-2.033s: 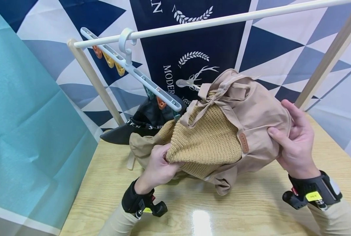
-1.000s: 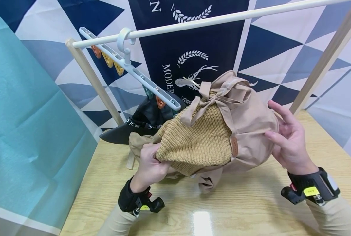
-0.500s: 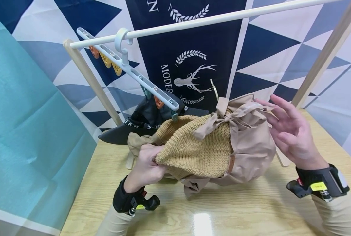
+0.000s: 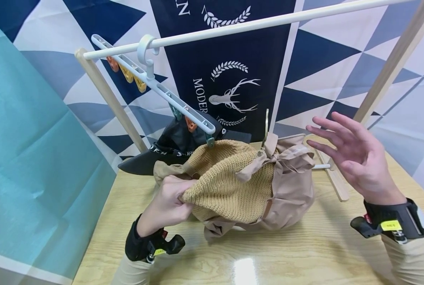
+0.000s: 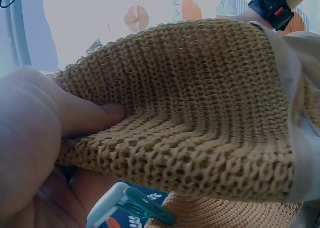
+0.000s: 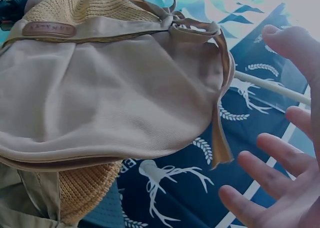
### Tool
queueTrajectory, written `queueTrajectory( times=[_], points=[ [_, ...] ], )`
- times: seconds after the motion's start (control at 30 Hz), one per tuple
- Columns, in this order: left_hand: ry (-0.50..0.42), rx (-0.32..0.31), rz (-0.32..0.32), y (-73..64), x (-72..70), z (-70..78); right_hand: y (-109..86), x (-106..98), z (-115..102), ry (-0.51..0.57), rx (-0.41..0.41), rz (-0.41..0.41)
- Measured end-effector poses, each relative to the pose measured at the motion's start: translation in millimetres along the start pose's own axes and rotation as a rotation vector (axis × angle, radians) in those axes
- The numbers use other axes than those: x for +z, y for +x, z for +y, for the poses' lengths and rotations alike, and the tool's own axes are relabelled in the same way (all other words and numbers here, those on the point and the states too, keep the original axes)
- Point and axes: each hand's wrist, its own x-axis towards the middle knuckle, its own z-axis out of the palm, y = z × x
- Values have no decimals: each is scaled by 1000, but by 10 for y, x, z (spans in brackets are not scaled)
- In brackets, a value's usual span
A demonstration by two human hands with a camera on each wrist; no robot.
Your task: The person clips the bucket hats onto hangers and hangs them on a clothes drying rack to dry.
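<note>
Plainly, the thumb and fingers of the left hand (image 4: 171, 198) are pinching a fold of the knitted crown of a hat (image 4: 229, 190); those of the right hand (image 4: 358, 158) are standing straight and spread, holding nothing and keeping clear of the cloth. The hat is lying below the near end of the hanger (image 4: 162, 88), its pink brim spreading away from the hanger and its bow (image 4: 270, 156) tying across the base of the crown. Whether the brim is resting on the table (image 4: 197, 263) cannot be told. At the hanger's near end, a green clip (image 5: 145, 205) is meeting the edge of a second knitted hat (image 5: 225, 213), mostly hiding behind the first. Below and behind the hanger's near half, a black hat (image 4: 141, 162) is showing; above, the hanger is hooking over a white bar (image 4: 251, 25). With one hand gripping, the hat is probably risking a slip or twist, its brim lacking support. Tugging so small a fold could be stretching the knit; knocking the clip could be freeing the second hat or tilting the hanger.
</note>
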Motion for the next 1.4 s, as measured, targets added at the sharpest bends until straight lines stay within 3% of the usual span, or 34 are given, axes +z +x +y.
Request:
queueTrajectory(
  times=[0.2,0.37,0.63,0.97,1.23,1.4],
  points=[
    [7,2,-39,-20,-41,31,3,20,-36,-132,59,-69],
    [-51,6,-71,-31,-49,53,-28,-19,-5,-228,99,-131],
    [-38,49,-106,-3,26,54,-86,-34,83,-353,156,-172],
    [-27,50,-159,14,115,75,-152,-1,87,-466,255,-212],
    [12,91,-167,26,163,81,-193,12,145,-424,278,-238],
    [7,100,-170,40,182,74,-265,44,109,-609,316,-222]
  ],
)
